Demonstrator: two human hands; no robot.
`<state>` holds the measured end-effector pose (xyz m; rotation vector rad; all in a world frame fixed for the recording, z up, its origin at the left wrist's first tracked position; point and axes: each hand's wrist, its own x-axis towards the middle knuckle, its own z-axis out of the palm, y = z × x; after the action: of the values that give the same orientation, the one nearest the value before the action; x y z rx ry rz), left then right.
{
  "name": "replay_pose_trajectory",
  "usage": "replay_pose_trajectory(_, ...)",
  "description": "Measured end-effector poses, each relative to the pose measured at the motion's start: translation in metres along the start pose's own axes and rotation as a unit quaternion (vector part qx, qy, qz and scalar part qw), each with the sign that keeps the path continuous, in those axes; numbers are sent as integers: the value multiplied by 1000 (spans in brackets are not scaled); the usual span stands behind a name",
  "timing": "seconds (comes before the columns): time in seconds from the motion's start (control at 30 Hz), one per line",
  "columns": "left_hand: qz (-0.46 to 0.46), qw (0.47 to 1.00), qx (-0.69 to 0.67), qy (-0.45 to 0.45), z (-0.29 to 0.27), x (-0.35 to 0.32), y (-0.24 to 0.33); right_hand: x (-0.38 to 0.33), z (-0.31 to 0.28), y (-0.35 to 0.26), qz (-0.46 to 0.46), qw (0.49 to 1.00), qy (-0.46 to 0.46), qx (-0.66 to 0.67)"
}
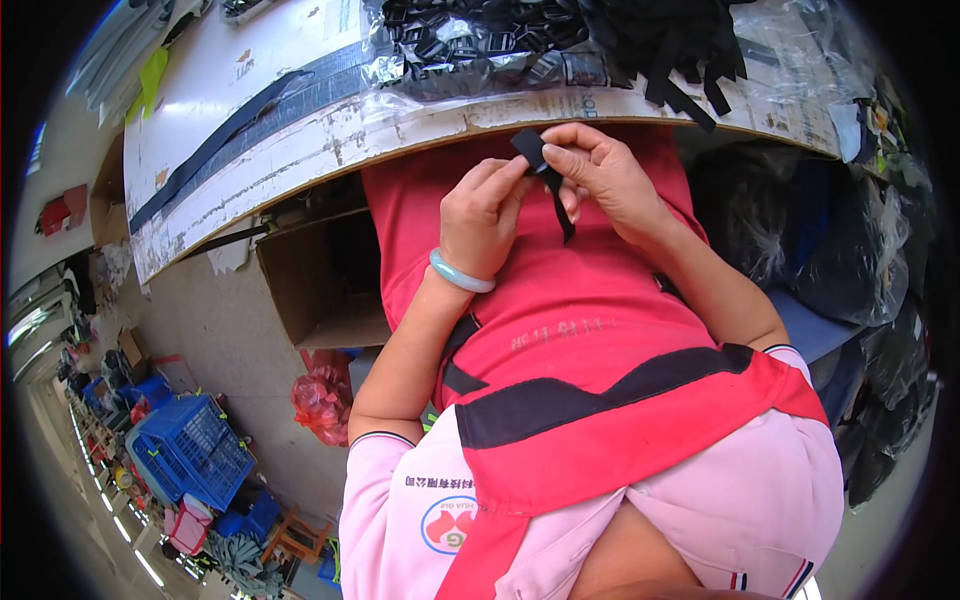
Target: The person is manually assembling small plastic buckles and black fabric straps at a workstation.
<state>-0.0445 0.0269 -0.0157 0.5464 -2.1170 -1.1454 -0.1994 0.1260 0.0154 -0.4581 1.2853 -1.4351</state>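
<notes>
Both my hands are raised in front of the red apron point(560, 280), close to the table's near edge. Between them is a short black webbing strap point(528, 147); its tail hangs below my fingers. My left hand point(478, 215), with a pale bangle at the wrist, pinches the strap from the left. From the right, the thumb and fingers of my right hand point(610, 180) close on it. A small shiny dark part shows where the fingertips meet, mostly covered, so its kind is unclear.
On the worn white table point(330, 130) lie a clear bag of black plastic buckles point(470, 40), a heap of black straps point(680, 50) and a long black strip point(210, 150). A cardboard box point(300, 280) sits underneath. Blue crates point(195, 445) stand at left; dark plastic bags point(850, 240) at right.
</notes>
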Motion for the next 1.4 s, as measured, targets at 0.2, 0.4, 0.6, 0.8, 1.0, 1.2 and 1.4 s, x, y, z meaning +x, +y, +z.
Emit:
replay_pose_trajectory(0.2,-408,824,-394,-19,-9,10,7,0,-2,2,16,998,-28,-57)
replay_pose_trajectory(0.4,-320,881,-341,68,-2,10,14,-21,15,-23,-258,926,47,-271)
replay_pose_trajectory(0.6,-272,915,-289,73,1,3,13,-17,2,-26,63,970,-48,-231)
replay_pose_trajectory(0.8,-209,946,-244,55,-4,3,12,-13,7,-22,100,983,-59,-144)
replay_pose_trajectory(1.0,-217,933,-286,30,-2,-1,9,-4,-8,-5,90,988,-43,-117)
replay_pose_trajectory(1.2,-113,961,-253,-12,-7,-5,11,-3,-13,-8,116,987,-106,-22)
replay_pose_trajectory(1.4,-76,967,-240,-41,-19,-13,23,-6,-11,-6,-45,990,-37,-132)
